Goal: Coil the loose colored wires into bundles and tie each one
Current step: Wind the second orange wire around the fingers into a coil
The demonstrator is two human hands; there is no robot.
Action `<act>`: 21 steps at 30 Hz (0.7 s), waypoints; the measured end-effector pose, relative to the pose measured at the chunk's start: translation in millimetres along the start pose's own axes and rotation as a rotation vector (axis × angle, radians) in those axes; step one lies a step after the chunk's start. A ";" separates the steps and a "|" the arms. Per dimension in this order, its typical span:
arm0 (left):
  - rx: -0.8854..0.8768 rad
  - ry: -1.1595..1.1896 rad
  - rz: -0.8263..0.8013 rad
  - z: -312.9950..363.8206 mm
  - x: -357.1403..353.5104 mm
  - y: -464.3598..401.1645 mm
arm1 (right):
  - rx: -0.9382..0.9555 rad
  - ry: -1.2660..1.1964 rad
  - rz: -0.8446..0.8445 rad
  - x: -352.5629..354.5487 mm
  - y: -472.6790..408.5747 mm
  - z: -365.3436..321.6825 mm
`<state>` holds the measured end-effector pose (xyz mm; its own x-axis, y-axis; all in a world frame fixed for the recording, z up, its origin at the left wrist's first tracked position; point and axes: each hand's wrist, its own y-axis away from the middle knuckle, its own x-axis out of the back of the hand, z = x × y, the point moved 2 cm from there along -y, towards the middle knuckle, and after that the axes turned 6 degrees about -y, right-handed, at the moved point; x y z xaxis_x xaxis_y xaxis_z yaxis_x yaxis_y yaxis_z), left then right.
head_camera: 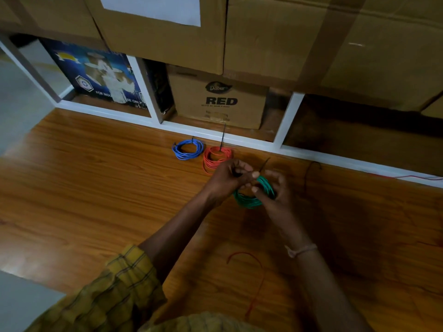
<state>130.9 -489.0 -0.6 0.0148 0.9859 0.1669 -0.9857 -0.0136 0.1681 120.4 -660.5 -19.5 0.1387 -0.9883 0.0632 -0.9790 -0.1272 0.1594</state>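
A dim storage corner: a glossy wood-grain tabletop (96,188) runs up to a white shelf frame (153,121) stuffed with cardboard cartons, one printed "Dabur RED" (218,101), with a blue printed box (100,75) to its left.

Furthest left of the wires, the blue coil (188,149) lies flat near the frame, a short dark tie tail sticking up from its far edge; it looks finished and parked out of the way. Just beside it, to the right, the orange-red coil (215,159) lies the same way with a long dark tie tail (223,137) standing up, its near edge hidden behind the left hand (227,180).

That hand is closed, fingers pinching at the top of the green coil (254,195), where a dark tie end (263,164) pokes upward; probably it is drawing the tie tight. The right hand (273,192) cups the coil's right side, thumb and fingers clasping the loops so they stay together while the tie is cinched.

Nearer the body a loose red wire (257,283) trails across the wood, and at right a thin dark strand (309,173) and another red wire (417,177) along the frame appear to await coiling.
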 end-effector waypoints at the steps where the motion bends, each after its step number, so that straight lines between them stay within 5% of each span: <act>1: -0.017 -0.039 0.008 2.1 -1.7 -6.5 | 0.021 0.019 0.061 0.4 -6.2 3.1; 6: -0.089 -0.232 0.083 3.5 -1.5 -42.8 | -0.071 0.035 0.309 -4.9 -53.7 7.0; 12: -0.153 -0.467 0.176 -11.8 -7.2 -46.0 | -0.340 -0.333 0.199 -11.9 -101.5 13.0; 21: -0.119 -0.519 -0.086 -33.1 -16.9 6.3 | -0.285 -0.271 0.222 19.7 -32.7 12.9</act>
<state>119.0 -500.2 -34.5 0.1480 0.7698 0.6209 -0.9890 0.1126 0.0961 153.2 -676.9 -36.1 -0.1514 -0.9802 -0.1275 -0.8949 0.0811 0.4387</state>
